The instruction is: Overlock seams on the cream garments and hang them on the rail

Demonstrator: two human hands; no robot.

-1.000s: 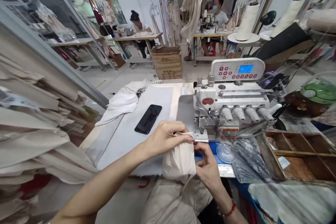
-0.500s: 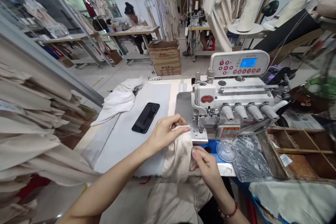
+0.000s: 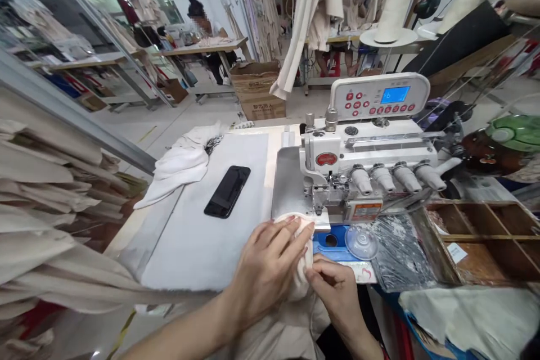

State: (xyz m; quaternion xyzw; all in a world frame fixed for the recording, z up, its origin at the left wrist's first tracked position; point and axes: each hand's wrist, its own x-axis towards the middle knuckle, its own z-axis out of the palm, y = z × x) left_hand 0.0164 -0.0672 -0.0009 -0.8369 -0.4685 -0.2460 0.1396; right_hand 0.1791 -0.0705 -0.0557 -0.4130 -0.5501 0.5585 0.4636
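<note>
A beige garment (image 3: pixel 301 278) runs from my lap up to the front edge of the overlock sewing machine (image 3: pixel 367 149). My left hand (image 3: pixel 265 261) lies over its top edge, fingers together and gripping the cloth just short of the presser foot (image 3: pixel 319 208). Lower down on the right side, my right hand (image 3: pixel 340 292) pinches the garment's edge between thumb and fingers. Part of the cloth is hidden beneath my left hand. The machine's metal plate (image 3: pixel 291 180) shows behind the cloth.
A black phone (image 3: pixel 226 191) and white cloth (image 3: pixel 177 166) lie on the table to the left. Right of the machine sit a clear round dish (image 3: pixel 361 243) and a wooden compartment box (image 3: pixel 476 236). Beige garments (image 3: pixel 37 236) hang at left. Two people work at tables behind.
My left hand has turned to lie more over the garment, and its edge is now folded nearer me. My right hand has moved slightly down. A hanging beige garment behind has swung left, revealing another person.
</note>
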